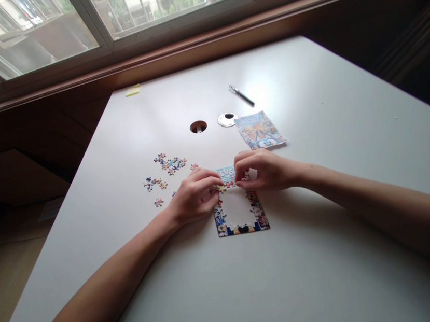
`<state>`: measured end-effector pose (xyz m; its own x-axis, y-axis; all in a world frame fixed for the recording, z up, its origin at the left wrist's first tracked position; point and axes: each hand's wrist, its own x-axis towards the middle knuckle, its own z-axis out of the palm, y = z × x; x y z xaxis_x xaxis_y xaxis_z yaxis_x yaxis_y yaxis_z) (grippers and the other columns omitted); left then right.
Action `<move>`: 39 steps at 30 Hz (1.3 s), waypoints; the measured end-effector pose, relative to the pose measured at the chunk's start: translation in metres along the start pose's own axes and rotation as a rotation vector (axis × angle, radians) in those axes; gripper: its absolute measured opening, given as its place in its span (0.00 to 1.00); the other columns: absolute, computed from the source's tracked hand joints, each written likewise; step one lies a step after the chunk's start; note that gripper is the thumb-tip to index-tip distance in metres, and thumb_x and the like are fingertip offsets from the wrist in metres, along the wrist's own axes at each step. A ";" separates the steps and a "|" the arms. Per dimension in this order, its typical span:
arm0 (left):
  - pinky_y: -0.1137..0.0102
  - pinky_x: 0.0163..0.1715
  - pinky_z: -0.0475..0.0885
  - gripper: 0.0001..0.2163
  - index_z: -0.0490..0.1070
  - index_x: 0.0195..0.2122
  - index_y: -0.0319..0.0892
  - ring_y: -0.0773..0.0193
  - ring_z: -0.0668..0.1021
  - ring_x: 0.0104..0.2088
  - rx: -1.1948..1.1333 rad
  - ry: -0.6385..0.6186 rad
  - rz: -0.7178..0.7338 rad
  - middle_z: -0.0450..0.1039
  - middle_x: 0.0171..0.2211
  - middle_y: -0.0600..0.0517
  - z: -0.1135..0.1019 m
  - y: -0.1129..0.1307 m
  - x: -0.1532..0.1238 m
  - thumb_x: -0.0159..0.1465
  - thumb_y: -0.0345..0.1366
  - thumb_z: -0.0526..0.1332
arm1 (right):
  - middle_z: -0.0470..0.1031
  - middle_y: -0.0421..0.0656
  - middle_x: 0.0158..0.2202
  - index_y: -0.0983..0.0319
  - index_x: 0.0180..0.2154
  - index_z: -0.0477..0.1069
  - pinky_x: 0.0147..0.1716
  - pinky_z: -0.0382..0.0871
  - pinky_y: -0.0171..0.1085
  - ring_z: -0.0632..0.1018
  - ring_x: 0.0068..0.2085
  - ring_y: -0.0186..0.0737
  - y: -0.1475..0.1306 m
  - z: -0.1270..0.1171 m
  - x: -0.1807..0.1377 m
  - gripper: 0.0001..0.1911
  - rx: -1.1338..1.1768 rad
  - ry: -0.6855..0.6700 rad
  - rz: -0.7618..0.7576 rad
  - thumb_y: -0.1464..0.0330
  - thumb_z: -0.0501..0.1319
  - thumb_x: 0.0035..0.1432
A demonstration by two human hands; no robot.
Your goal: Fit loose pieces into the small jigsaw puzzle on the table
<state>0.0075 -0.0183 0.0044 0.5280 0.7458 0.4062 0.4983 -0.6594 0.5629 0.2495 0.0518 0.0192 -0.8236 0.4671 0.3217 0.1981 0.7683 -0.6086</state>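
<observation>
A small jigsaw puzzle lies on the white table, its colourful border joined and its middle still bare. My left hand rests at the puzzle's upper left corner, fingers curled and pinching a small puzzle piece. My right hand sits at the upper right corner, fingers bent and pressed down on the top edge of the puzzle. Loose puzzle pieces lie scattered to the left of my left hand.
A printed picture card lies just beyond the puzzle. Farther back are a round cable hole, its white cap, a pen and a yellow sticky note. Windows run along the far wall.
</observation>
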 end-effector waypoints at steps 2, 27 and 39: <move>0.61 0.52 0.72 0.10 0.75 0.43 0.44 0.61 0.76 0.45 0.019 -0.021 0.012 0.76 0.44 0.48 0.001 0.000 0.000 0.62 0.26 0.59 | 0.72 0.41 0.28 0.61 0.27 0.74 0.32 0.67 0.36 0.71 0.31 0.35 0.001 0.001 0.000 0.05 -0.015 -0.004 0.008 0.73 0.63 0.54; 0.62 0.46 0.74 0.11 0.75 0.44 0.42 0.60 0.75 0.42 0.044 0.016 0.111 0.76 0.41 0.46 0.003 -0.002 0.002 0.62 0.26 0.60 | 0.71 0.40 0.28 0.62 0.28 0.75 0.32 0.64 0.33 0.70 0.30 0.34 0.001 0.004 0.000 0.04 -0.073 -0.056 0.038 0.75 0.63 0.53; 0.63 0.44 0.74 0.12 0.78 0.43 0.44 0.61 0.75 0.42 0.058 0.013 0.128 0.75 0.42 0.47 0.003 -0.003 0.002 0.63 0.26 0.60 | 0.71 0.40 0.28 0.63 0.28 0.75 0.32 0.64 0.33 0.71 0.31 0.34 0.002 0.005 0.001 0.03 -0.077 -0.075 0.054 0.75 0.64 0.53</move>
<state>0.0085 -0.0154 0.0014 0.5807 0.6564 0.4816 0.4665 -0.7531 0.4639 0.2465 0.0523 0.0148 -0.8473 0.4771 0.2331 0.2810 0.7753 -0.5656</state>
